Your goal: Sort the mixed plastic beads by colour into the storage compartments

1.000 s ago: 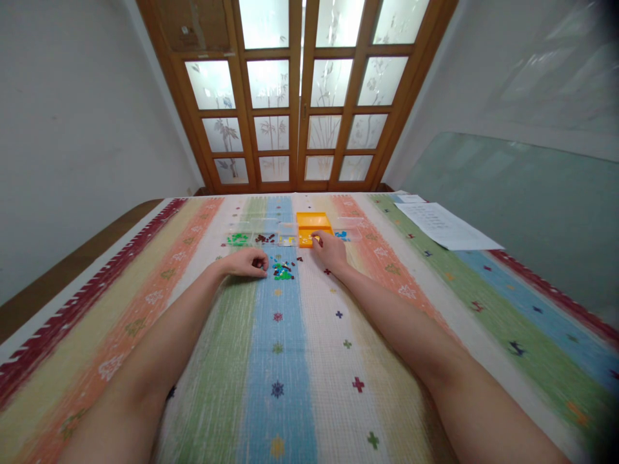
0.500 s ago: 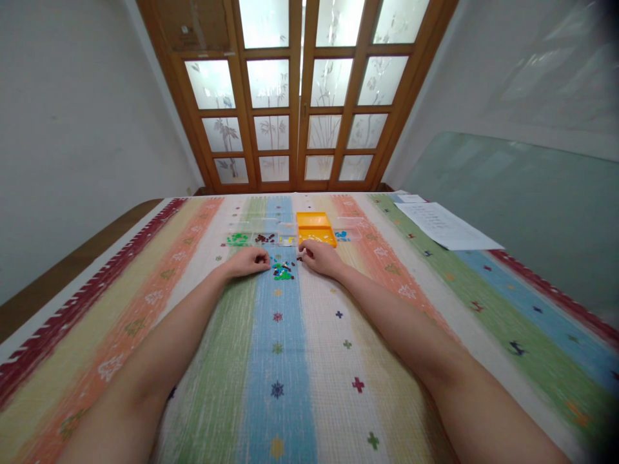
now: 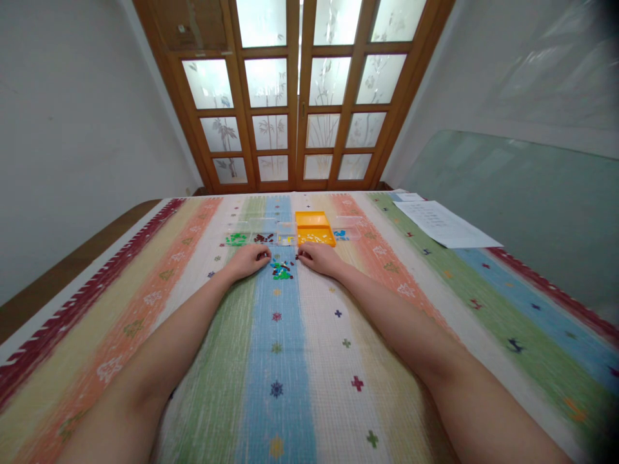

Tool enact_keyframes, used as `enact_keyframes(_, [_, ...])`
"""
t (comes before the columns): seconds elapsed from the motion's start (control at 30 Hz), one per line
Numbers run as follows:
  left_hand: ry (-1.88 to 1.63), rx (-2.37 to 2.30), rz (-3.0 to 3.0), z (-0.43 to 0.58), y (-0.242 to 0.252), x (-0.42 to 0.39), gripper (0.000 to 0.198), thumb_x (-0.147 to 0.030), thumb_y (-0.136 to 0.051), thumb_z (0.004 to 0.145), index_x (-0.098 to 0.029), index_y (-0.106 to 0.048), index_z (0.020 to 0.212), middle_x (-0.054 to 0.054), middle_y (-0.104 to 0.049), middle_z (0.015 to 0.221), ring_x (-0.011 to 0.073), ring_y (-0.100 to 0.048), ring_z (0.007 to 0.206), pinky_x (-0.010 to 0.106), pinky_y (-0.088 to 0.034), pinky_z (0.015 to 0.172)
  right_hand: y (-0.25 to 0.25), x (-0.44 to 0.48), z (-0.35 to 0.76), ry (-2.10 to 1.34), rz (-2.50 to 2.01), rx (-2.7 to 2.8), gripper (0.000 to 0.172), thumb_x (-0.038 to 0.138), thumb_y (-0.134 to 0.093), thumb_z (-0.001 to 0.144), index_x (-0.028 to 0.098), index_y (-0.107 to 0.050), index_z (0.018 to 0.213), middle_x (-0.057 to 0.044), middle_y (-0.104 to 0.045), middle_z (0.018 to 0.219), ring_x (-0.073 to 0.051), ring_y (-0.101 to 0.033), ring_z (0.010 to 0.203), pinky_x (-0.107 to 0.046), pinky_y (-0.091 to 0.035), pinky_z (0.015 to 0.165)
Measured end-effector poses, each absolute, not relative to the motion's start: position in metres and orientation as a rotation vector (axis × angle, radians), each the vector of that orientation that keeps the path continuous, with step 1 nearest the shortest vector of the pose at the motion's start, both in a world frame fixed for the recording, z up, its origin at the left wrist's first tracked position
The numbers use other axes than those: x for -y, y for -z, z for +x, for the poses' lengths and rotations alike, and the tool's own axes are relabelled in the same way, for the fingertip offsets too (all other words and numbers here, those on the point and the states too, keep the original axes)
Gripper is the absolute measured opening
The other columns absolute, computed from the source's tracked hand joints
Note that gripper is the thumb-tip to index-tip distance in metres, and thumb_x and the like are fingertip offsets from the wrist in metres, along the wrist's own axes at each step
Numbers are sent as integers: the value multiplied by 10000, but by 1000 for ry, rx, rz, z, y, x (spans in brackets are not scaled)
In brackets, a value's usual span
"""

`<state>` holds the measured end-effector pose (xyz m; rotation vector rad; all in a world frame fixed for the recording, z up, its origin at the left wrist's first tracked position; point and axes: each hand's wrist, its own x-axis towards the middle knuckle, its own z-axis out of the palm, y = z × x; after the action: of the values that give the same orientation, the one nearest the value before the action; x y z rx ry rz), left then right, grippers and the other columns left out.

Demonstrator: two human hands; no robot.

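A small heap of tiny coloured pieces (image 3: 281, 269), green, blue and dark red, lies on the striped cloth far in front of me. My left hand (image 3: 249, 260) rests at its left edge, fingers curled in a pinch toward the heap. My right hand (image 3: 316, 256) lies at its right edge, fingers curled down on the cloth by a dark piece. What either pinch holds is too small to see. Just beyond stand an orange tray (image 3: 313, 228) with yellow pieces and clear boxes (image 3: 258, 231) with green and dark red pieces.
The striped cloth (image 3: 300, 361) covers the whole table. A printed paper sheet (image 3: 442, 224) lies at the far right. Another clear box (image 3: 349, 230) with blue pieces sits right of the orange tray. Wooden glazed doors (image 3: 294, 96) stand behind the table.
My right hand has drawn back from the orange tray to the right edge of the heap. My left hand has shifted slightly forward along the heap's left side.
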<state>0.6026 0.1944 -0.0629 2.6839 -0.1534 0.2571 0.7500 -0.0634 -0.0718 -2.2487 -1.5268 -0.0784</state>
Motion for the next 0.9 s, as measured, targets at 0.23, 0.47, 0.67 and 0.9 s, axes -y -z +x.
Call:
enact_keyframes(0.23, [-321, 128, 2717, 603, 65, -189, 199, -305, -584, 910, -220, -748, 983, 40, -674, 794, 212, -588, 743, 313, -406, 691, 75, 60, 749, 48, -2197, 1578, 212, 212, -568, 991, 255, -750, 1092, -39, -754, 1099, -196, -672, 963, -273, -426, 814])
enact_keyframes(0.47, [-325, 167, 2739, 604, 65, -180, 203, -289, -584, 928, -218, -748, 1024, 45, -681, 838, 224, -599, 805, 337, -442, 761, 74, 61, 746, 39, -2158, 1611, 194, 274, -612, 992, 264, -754, 1125, -36, -759, 1071, -194, -674, 941, -270, -421, 797])
enact_keyframes(0.67, [-408, 293, 2725, 603, 61, -166, 242, -290, -563, 972, -237, -759, 1102, 88, -704, 1083, 270, -601, 1073, 425, -461, 999, 76, 57, 743, 46, -2173, 1591, 152, 308, -634, 992, 254, -750, 1076, -26, -747, 1000, -178, -651, 876, -253, -387, 745])
enact_keyframes(0.9, [-410, 552, 2686, 603, 61, -154, 324, -281, -516, 1020, -254, -728, 1262, 82, -689, 1303, 272, -521, 1299, 480, -374, 1185, 82, 55, 748, 93, -2203, 1521, 135, 295, -629, 992, 215, -737, 1004, -31, -725, 936, -170, -623, 836, -253, -370, 727])
